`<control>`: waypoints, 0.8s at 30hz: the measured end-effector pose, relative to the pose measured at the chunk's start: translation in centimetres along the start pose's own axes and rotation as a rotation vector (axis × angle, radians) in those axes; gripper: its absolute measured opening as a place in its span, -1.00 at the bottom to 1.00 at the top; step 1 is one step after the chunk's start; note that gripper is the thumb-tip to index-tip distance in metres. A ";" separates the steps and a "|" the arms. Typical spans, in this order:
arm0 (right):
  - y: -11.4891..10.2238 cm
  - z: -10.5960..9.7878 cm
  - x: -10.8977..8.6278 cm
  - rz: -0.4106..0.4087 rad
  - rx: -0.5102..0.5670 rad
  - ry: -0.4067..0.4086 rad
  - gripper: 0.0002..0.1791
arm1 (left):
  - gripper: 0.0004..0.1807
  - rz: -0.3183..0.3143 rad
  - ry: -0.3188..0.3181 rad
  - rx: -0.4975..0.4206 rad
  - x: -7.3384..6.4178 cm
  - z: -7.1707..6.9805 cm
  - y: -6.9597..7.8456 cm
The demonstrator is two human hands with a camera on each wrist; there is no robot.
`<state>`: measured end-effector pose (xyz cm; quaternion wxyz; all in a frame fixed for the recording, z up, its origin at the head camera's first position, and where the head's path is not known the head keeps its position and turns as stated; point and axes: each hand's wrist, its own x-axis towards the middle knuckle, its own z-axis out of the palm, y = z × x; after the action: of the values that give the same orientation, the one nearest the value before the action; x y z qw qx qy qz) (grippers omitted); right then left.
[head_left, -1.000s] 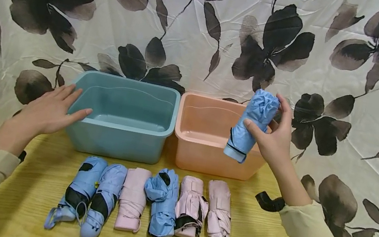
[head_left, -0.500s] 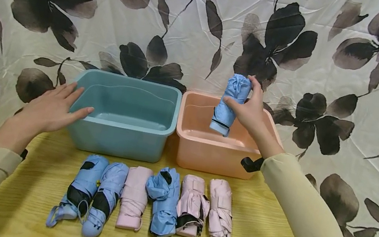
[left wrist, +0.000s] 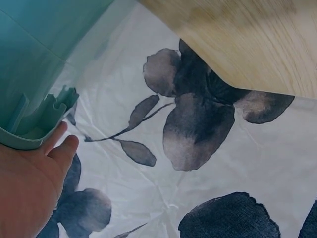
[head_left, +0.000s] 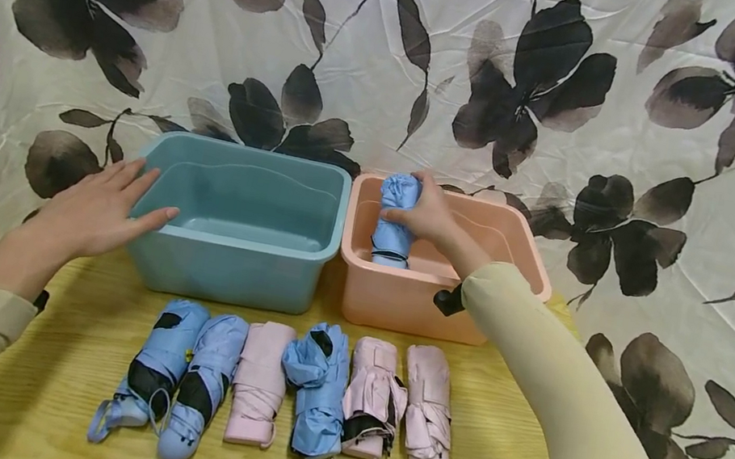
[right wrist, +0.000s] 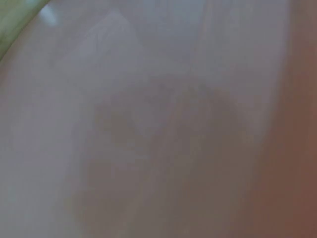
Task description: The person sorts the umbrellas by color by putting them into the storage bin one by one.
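My right hand (head_left: 434, 218) grips a folded blue umbrella (head_left: 393, 239) with a dark band near its lower end. It holds the umbrella nearly upright inside the left part of the peach bin (head_left: 406, 306). My left hand (head_left: 96, 213) lies with spread fingers at the left rim of the teal bin (head_left: 226, 276). In the left wrist view, that hand (left wrist: 29, 183) touches the underside of the teal rim (left wrist: 25, 144). The right wrist view is blurred and shows no umbrella.
In front of the bins, folded umbrellas lie in a row on the wooden table (head_left: 491, 448): blue ones (head_left: 167, 350) at left, then pink (head_left: 259, 383), blue (head_left: 319, 410) and two pink (head_left: 427, 412). A floral cloth (head_left: 382, 60) hangs behind.
My right hand has carried the blue umbrella leftward from the peach bin's right side, then down into the bin, turning it more upright. My left hand has stayed in place.
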<state>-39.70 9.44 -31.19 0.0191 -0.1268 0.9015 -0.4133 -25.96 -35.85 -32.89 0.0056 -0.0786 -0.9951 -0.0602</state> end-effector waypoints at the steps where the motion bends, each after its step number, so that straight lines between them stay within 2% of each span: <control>1: -0.1 0.3 0.1 0.004 0.004 -0.020 0.05 | 0.07 -0.001 0.002 0.002 0.0 -0.1 0.0; 6: -0.3 1.6 0.4 0.051 0.066 -0.090 0.04 | 0.07 -0.001 0.003 -0.005 -0.1 -0.1 -0.1; 14: 0.5 3.3 0.1 0.179 0.235 -0.205 0.06 | 0.07 0.009 -0.003 -0.011 0.1 0.0 0.2; 19: 0.8 3.5 -0.1 0.207 0.258 -0.236 0.07 | 0.06 0.016 0.004 0.000 0.2 0.0 0.2; 24: 1.2 3.9 0.1 0.242 0.253 -0.299 0.06 | 0.06 0.016 0.010 0.002 0.1 0.2 0.0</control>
<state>-39.54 7.26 -34.67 0.2176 -0.0744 0.8384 -0.4942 -26.01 -35.78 -33.09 0.0110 -0.0863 -0.9944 -0.0596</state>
